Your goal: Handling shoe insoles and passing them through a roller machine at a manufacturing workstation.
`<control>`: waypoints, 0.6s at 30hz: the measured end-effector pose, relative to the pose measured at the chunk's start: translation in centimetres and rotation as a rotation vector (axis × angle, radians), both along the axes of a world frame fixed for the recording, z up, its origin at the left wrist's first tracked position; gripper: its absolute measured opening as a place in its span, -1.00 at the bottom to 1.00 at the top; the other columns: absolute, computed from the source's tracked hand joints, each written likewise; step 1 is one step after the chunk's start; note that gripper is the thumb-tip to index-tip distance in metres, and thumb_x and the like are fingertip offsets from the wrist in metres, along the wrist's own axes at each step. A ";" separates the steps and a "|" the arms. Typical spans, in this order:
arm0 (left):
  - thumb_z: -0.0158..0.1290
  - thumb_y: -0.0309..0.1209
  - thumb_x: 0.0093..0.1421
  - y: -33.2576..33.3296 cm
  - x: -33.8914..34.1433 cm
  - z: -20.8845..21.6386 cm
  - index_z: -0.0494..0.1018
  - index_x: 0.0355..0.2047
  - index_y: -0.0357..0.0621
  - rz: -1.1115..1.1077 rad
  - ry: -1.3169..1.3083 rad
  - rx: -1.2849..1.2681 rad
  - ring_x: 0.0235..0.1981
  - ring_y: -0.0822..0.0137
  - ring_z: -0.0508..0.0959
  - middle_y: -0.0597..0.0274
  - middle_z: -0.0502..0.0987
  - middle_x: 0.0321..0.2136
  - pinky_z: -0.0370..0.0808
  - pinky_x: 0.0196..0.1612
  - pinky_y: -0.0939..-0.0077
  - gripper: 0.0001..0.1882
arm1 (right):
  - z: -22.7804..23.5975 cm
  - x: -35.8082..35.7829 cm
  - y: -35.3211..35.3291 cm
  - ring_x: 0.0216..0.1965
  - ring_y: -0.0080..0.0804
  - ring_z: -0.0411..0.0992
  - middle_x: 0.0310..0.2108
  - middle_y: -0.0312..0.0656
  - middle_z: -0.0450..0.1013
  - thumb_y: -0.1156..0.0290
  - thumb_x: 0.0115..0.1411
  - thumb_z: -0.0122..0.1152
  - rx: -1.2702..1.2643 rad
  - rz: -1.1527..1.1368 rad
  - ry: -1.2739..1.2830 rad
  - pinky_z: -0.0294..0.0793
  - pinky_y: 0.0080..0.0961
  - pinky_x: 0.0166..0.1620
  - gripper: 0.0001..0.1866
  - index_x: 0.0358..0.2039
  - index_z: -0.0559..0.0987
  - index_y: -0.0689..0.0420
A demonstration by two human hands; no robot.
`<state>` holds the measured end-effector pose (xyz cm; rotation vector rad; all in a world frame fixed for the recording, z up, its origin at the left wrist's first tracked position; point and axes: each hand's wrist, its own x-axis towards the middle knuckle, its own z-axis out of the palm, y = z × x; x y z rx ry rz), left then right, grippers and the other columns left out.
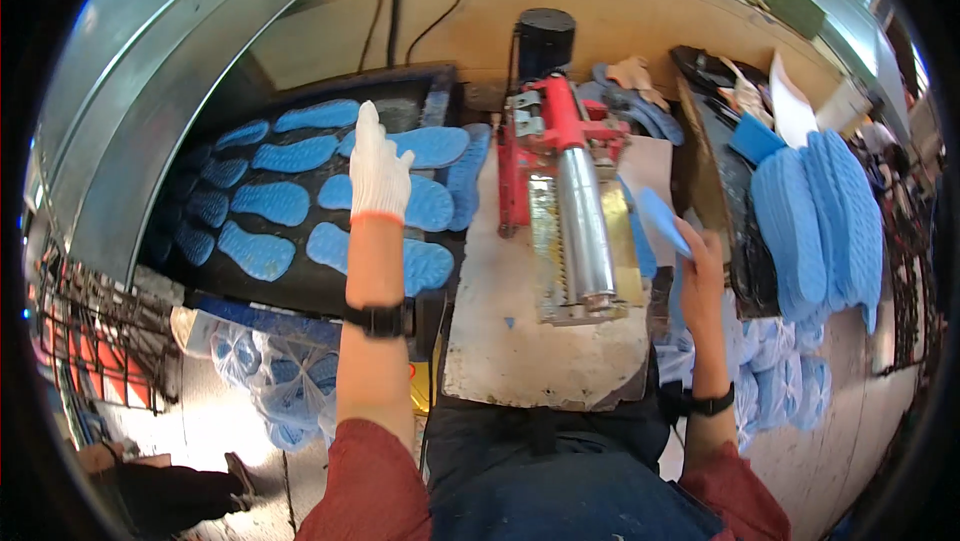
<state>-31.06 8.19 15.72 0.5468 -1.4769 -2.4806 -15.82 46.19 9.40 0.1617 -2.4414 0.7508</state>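
Observation:
My left hand (381, 166), in a white knit glove with an orange cuff, reaches over the dark tray on the left. Its fingers are stretched forward and the thumb stands apart. Under and beside it lies a blue insole (440, 147), partly covered by the hand; whether the two touch I cannot tell. My bare right hand (703, 256) is closed on the edge of another blue insole (661, 222), raised and tilted at the right of a red machine (565, 111) with a shiny metal roller (585, 226).
Several blue insoles (270, 203) lie in rows on the dark tray (215, 286). A stack of blue insoles (790, 226) stands at the right beside a box edge (708, 166). Bagged insoles (285, 376) sit below. A person's leg (165, 501) shows at lower left.

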 end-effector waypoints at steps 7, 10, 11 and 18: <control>-0.36 -0.21 0.43 10.2 9.4 0.5 -0.15 0.36 -0.14 -0.456 0.567 -0.427 0.35 0.25 -0.01 0.10 0.00 0.33 -0.01 0.34 0.28 -0.43 | 5.4 -1.2 -5.0 -0.20 -0.15 0.37 -0.22 -0.10 0.42 0.75 -0.10 0.16 0.208 0.378 0.052 0.39 -0.35 -0.14 -0.43 -0.03 0.56 -0.02; -0.38 -0.13 0.42 9.8 9.7 -2.8 -0.12 0.33 -0.27 -0.422 0.536 -0.511 0.30 0.17 0.10 -0.01 0.09 0.27 0.02 0.31 0.35 -0.38 | 4.2 1.4 -6.7 -0.25 -0.29 0.41 -0.19 -0.13 0.44 0.68 0.04 0.16 -0.103 0.315 0.063 0.41 -0.45 -0.17 -0.58 -0.03 0.52 0.13; -0.36 -0.09 0.41 9.2 8.7 -4.4 -0.09 0.32 -0.31 -0.445 0.445 -0.467 0.27 0.10 0.15 -0.09 0.13 0.24 0.01 0.31 0.38 -0.35 | 2.5 2.4 -6.2 -0.26 -0.35 0.40 -0.21 -0.17 0.44 0.64 0.12 0.10 -0.371 0.270 0.108 0.41 -0.47 -0.16 -0.64 -0.03 0.49 0.18; -0.43 0.07 0.39 5.2 11.8 -9.2 -0.05 0.33 -0.17 -0.580 0.286 -0.197 0.15 0.18 0.28 0.00 0.23 0.15 0.13 0.24 0.37 -0.31 | -8.6 3.8 -7.9 -0.18 -0.30 0.41 -0.25 -0.13 0.45 0.58 0.21 -0.08 -0.583 0.004 -0.129 0.38 -0.45 -0.06 -0.69 -0.04 0.45 0.26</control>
